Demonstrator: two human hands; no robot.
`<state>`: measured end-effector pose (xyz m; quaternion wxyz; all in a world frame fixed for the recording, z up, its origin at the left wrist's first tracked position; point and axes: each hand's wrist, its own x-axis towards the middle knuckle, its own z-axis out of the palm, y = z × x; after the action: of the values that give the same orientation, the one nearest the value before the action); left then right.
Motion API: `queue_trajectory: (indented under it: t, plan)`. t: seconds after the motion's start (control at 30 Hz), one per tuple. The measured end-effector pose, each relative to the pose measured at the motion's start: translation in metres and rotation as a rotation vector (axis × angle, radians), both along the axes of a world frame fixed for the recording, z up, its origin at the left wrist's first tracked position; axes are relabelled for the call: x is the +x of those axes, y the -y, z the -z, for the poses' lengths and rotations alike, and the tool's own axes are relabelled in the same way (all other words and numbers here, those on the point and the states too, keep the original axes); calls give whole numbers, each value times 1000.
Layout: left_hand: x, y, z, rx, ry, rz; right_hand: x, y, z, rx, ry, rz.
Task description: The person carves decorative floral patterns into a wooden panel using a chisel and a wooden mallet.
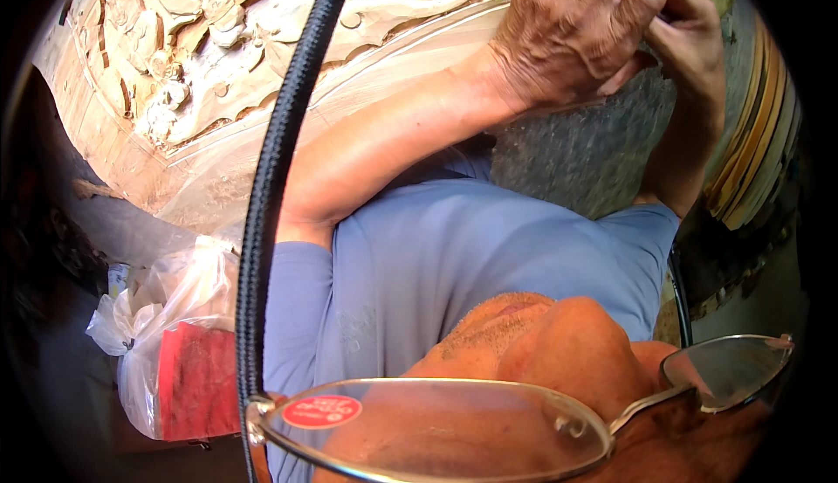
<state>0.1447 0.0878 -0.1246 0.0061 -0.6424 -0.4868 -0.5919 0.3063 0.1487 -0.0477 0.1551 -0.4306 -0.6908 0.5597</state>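
Close together at the top right, my left hand and my right hand meet at the picture's edge. The left one has its fingers curled in, the back of the hand turned up. Behind it the right hand is partly covered, its fingers bent toward the left. What they grip, if anything, is hidden or cut off by the edge. Beside my left forearm lies a large pale wooden panel, carved in relief with scrolls and leaf-like shapes.
A black braided cable runs down across the left side. A clear plastic bag and a red item sit at the lower left. Stacked thin curved strips stand at the far right. A dark grey surface shows below my hands.
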Motion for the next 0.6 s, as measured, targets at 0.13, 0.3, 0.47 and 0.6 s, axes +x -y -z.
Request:
queue_trajectory:
  t: [0.13,0.3,0.47,0.6]
  plan:
    - [7,0,-10,-60,16,57,-8,-10,-5,-88,-231,91]
    - [-7,14,-36,-117,63,141,-32,17,-5,-63,-347,313]
    - [-15,12,-55,-64,56,133,-61,32,-25,40,-452,405]
    - [-21,18,-58,-195,39,133,-55,16,-21,79,-448,205]
